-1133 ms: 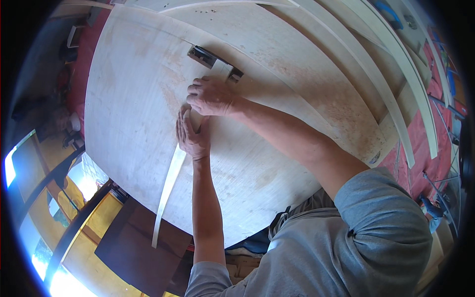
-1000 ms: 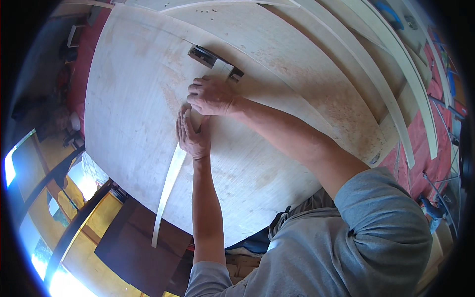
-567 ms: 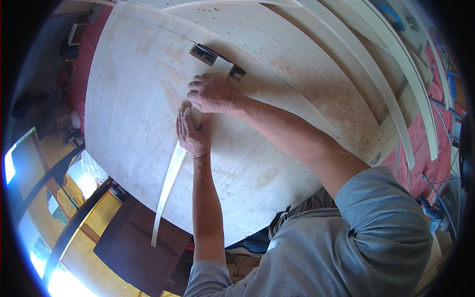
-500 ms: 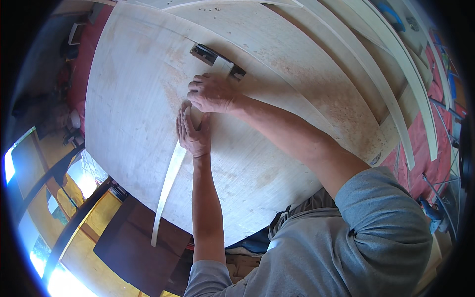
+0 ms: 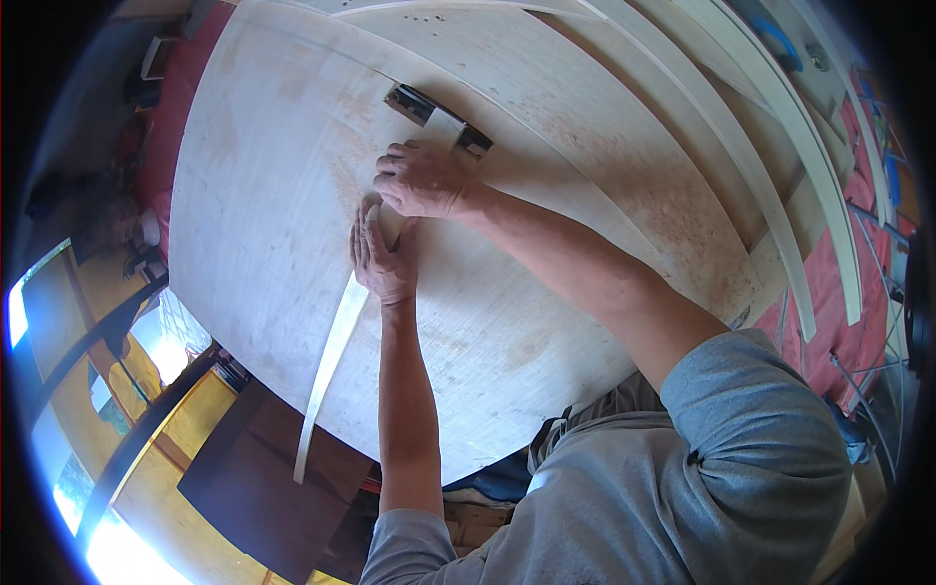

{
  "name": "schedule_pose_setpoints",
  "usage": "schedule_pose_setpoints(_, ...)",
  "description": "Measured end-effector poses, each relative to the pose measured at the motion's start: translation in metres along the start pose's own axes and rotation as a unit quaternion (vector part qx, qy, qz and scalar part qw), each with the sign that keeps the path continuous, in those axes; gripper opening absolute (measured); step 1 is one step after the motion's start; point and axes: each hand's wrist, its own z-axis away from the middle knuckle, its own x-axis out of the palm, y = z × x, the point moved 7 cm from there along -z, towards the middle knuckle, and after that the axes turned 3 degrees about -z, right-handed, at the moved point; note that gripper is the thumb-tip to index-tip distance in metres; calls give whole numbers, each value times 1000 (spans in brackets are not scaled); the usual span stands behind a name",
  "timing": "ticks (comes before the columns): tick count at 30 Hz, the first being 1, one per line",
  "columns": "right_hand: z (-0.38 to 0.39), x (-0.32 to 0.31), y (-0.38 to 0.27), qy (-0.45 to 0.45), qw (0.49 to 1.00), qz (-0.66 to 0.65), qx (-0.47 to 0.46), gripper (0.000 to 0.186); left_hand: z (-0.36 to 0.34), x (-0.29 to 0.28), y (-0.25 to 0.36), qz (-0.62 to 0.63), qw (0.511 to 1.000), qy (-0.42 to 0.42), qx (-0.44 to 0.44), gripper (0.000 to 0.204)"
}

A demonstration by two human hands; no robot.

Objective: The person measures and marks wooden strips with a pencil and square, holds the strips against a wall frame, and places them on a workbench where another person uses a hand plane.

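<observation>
A long pale wooden strip point(image 5: 333, 349) lies slantwise over the board, its near end jutting past the board's edge. My left hand point(image 5: 383, 258) is closed around the strip, thumb and fingers on its sides. Just beyond it, my right hand point(image 5: 421, 180) has its fingers curled down over the strip's line, hiding that stretch. Past the right hand sits a dark, narrow tool like a hand plane point(image 5: 473, 142). A pale flat piece crosses its middle, apparently the strip's far end; the joining part is covered by my right hand.
Beneath everything is a large pale wooden board point(image 5: 263, 195) with brownish dusty patches. Long curved wooden strips point(image 5: 741, 146) lie along the far right. Red cloth point(image 5: 829, 351) shows beyond them. A dark brown panel point(image 5: 263, 487) stands below the board's near left edge.
The picture has shifted slightly, with the tool and board a little further right. Both hands stay in nearly the same place, with the same grip.
</observation>
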Motion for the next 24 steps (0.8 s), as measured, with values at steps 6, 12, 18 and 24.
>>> schedule_pose_setpoints(6,1,4,4,-12,1000,5,2,11,-2,3,2,2,1000,-1,-1,58)
schedule_pose_setpoints(12,-2,0,3,-19,1000,7,-2,10,-5,3,2,-16,1000,7,6,60)
schedule_pose_setpoints(18,-8,2,5,4,1000,4,-7,13,-8,4,3,-19,1000,13,1,57)
schedule_pose_setpoints(24,-3,-3,1,34,999,8,-7,14,1,4,2,-29,999,-6,-20,57)
